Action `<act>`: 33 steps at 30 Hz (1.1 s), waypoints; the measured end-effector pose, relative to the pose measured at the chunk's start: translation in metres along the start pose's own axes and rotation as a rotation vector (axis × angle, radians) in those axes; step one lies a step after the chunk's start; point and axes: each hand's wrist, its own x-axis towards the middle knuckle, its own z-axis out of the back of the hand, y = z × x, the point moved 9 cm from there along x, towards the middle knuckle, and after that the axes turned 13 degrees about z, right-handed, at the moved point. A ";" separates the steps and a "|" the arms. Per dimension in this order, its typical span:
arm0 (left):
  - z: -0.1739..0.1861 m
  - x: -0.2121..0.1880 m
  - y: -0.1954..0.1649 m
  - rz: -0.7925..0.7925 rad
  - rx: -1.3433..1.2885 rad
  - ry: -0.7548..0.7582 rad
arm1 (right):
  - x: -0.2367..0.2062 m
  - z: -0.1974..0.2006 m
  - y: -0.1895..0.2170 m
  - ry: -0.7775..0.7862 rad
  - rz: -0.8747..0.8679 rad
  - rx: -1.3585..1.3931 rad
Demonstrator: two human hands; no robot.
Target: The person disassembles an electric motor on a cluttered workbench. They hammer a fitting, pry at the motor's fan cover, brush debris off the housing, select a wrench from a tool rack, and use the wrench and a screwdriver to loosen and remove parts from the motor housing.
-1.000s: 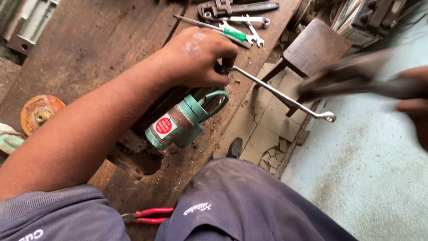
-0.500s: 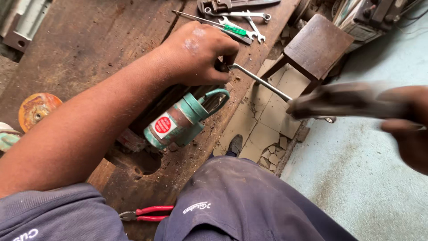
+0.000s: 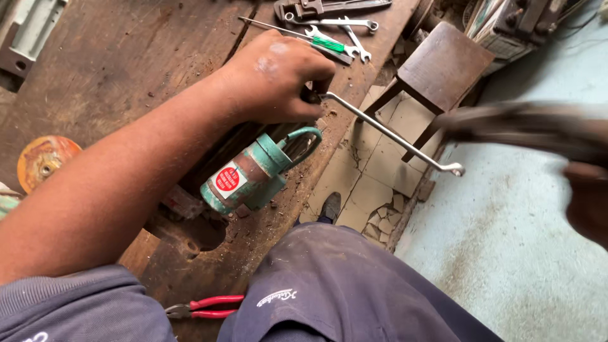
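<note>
Head view: right hand [image 3: 586, 199] has swung its blurred tool [image 3: 525, 126] higher, nearer the wrench [image 3: 392, 134].

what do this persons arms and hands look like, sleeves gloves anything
Both hands are bare, with no gloves. The left hand has pale dusty smudges across its back, and the forearm is bare up to a short dark blue-grey sleeve with a ribbed cuff. The right hand shows only at the frame edge, blurred, so nothing more can be told of it.
</note>
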 end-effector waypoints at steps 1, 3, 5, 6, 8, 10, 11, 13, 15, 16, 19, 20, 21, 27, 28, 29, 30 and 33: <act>0.001 0.001 0.002 0.006 0.000 -0.005 | 0.002 0.003 0.000 -0.021 -0.008 0.003; 0.008 -0.004 -0.003 -0.060 -0.020 -0.110 | 0.001 -0.006 0.013 0.047 0.030 -0.050; 0.011 -0.003 -0.001 -0.079 0.004 -0.135 | -0.001 -0.005 0.019 0.047 0.046 -0.078; 0.006 -0.001 0.002 -0.045 0.008 -0.089 | -0.001 -0.006 0.019 0.047 0.034 -0.082; 0.002 0.000 0.006 -0.009 0.016 -0.048 | 0.000 -0.006 0.021 0.047 0.028 -0.088; 0.001 0.000 0.004 -0.022 0.021 -0.032 | 0.002 -0.007 0.021 0.063 0.024 -0.103; 0.002 0.001 0.001 -0.034 0.032 -0.048 | 0.005 -0.007 0.021 0.062 0.029 -0.116; 0.005 0.000 -0.001 -0.031 0.070 -0.085 | 0.008 -0.006 0.022 0.043 0.020 -0.115; 0.009 -0.002 -0.003 -0.055 -0.050 -0.091 | 0.008 -0.011 0.025 0.045 0.022 -0.145; 0.010 -0.003 -0.005 -0.067 -0.114 -0.084 | 0.007 -0.016 0.028 0.044 0.042 -0.147; -0.004 0.002 0.003 0.038 0.057 0.017 | -0.004 -0.028 0.025 0.008 0.041 -0.125; 0.001 0.002 0.000 0.001 0.059 -0.043 | -0.009 -0.026 0.022 -0.066 0.046 -0.070; 0.004 0.001 -0.002 -0.043 0.051 -0.089 | -0.016 -0.020 0.019 -0.173 0.058 0.017; 0.005 -0.001 0.004 -0.064 0.023 -0.101 | -0.025 -0.050 0.017 -0.279 0.093 0.132; 0.003 -0.002 0.004 -0.052 0.009 -0.080 | -0.027 -0.057 0.021 -0.212 0.065 0.129; 0.005 -0.001 0.004 -0.054 0.006 -0.089 | -0.027 -0.057 0.021 -0.198 0.051 0.098; 0.007 -0.002 0.004 -0.056 0.001 -0.090 | -0.027 -0.058 0.022 -0.182 0.032 0.073; 0.006 -0.003 -0.003 -0.075 0.047 -0.123 | -0.029 -0.050 0.018 -0.133 -0.036 -0.042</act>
